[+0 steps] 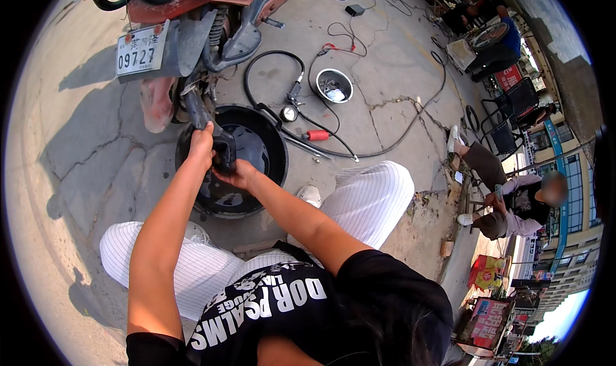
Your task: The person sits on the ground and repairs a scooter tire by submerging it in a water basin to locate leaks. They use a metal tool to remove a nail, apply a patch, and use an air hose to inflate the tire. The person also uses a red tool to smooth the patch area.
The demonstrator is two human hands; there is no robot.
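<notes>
My left hand (203, 144) is closed around a dark rubber tube (224, 149), which looks like a tyre inner tube, above a round black basin (283, 149). Lower on the same tube, my right hand (237, 174) grips it from the side, its fingertips partly hidden. Shiny reflections in the basin look like water. Upward from my left hand the tube runs toward the rear of a red scooter (168, 10), where its far end is hard to make out.
Right of the basin lie a black air hose with a pressure gauge (289, 113), a red-handled tool (317, 135) and long metal levers (308, 147). Beyond them stands a metal bowl (334, 85) of small parts. A person (513, 202) sits at the right; a wheelchair-like wheel (489, 36) stands farther back.
</notes>
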